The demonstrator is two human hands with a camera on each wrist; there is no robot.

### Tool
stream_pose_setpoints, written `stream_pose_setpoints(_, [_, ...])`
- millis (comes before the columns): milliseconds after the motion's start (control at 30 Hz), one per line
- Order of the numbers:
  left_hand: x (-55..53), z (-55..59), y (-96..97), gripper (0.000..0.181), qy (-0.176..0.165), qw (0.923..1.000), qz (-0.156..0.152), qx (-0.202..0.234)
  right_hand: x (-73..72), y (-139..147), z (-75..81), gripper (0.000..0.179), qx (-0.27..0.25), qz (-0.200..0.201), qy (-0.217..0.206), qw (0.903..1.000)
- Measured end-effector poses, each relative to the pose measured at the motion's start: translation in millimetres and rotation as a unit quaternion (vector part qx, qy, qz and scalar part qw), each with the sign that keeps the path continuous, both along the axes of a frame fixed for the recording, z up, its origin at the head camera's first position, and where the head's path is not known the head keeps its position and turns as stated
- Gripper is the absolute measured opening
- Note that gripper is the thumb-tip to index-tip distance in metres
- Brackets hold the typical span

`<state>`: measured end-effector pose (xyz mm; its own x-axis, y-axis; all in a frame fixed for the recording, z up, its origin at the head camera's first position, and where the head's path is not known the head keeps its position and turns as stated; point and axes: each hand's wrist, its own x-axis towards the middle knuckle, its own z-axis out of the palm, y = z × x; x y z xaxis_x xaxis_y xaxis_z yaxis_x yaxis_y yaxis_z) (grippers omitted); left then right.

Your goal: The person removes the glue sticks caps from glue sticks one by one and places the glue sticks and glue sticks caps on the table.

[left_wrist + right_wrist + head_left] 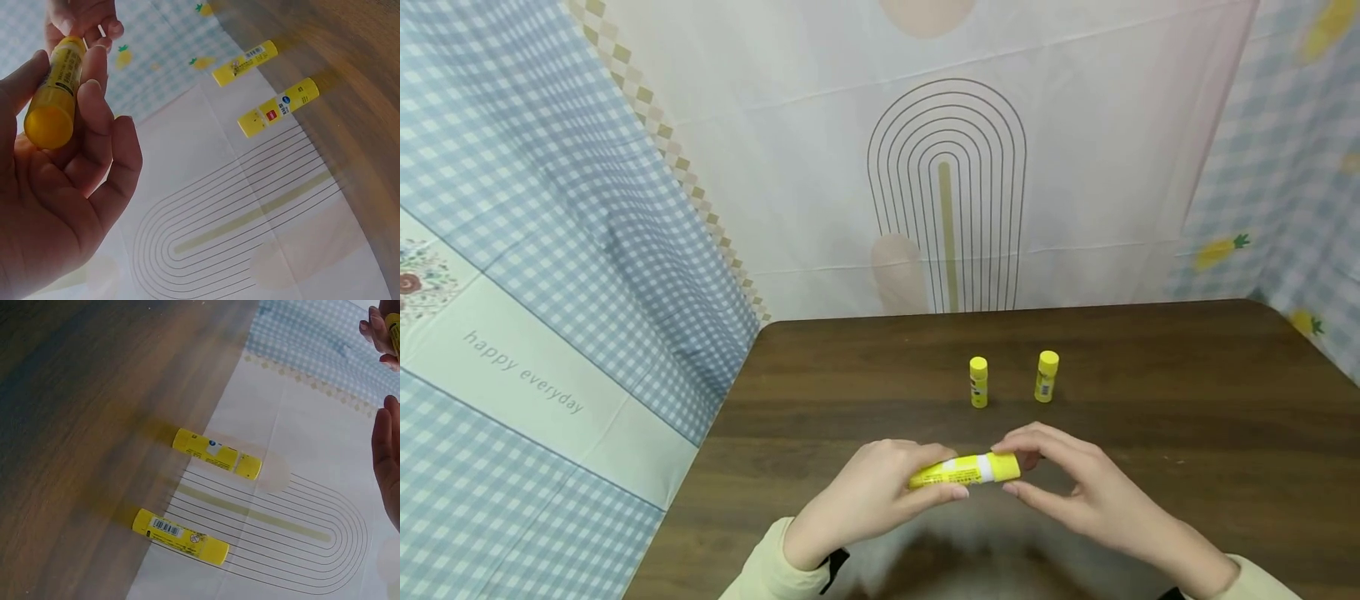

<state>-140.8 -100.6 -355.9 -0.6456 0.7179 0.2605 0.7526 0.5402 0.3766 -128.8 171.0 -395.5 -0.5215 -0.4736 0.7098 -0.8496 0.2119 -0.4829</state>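
Observation:
A yellow glue stick (962,471) lies nearly level between my two hands, close above the near part of the table. My left hand (880,483) grips its body, thumb on the near side and fingers round the far side. In the left wrist view its rounded yellow end (49,127) faces the camera. My right hand (1082,483) has thumb and index finger at the yellow cap (1004,467), one on each side, pinching it. Two more glue sticks, one left (978,382) and one right (1046,377), stand upright on the table beyond my hands.
The dark wooden table (850,375) ends at a pale cloth (790,167) hanging behind it. A blue checked cloth (587,250) hangs along the left side, and another checked cloth with pineapples (1300,208) hangs at the right.

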Motion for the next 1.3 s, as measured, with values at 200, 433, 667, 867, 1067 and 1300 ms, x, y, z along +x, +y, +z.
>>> stream_pose_setpoints(200, [0.7, 0.1, 1.8, 0.033, 0.016, 0.9998, 0.003, 0.005, 7.2, 3.8, 0.4, 0.059, 0.050, -0.063, -0.082, 0.9934])
stream_pose_setpoints(433, [1.7, 1.7, 2.6, 0.033, 0.021, 0.9998, -0.001, 0.004, 5.6, 3.8, -3.9, 0.048, 0.004, -0.061, -0.056, 0.9966])
stream_pose_setpoints(667, [1.4, 2.5, 2.7, 0.034, 0.029, 0.9996, -0.002, -0.003, 6.9, 5.7, -3.2, 0.061, -0.004, -0.060, -0.046, 0.9971])
stream_pose_setpoints(867, [2.5, 3.2, 4.3, 0.033, 0.024, 0.9997, -0.005, -0.005, 8.4, 5.1, -1.0, 0.047, 0.007, -0.071, -0.077, 0.9944])
stream_pose_setpoints(1067, [2.0, 1.7, 5.2, 0.034, 0.020, 0.9997, -0.008, -0.009, 6.4, 5.0, -4.7, 0.054, -0.024, -0.033, -0.035, 0.9985])
stream_pose_setpoints(1300, [2.6, 2.2, 7.1, 0.034, 0.027, 0.9995, -0.010, -0.009, 12.0, 9.5, -4.8, 0.053, 0.027, -0.059, -0.112, 0.9916])
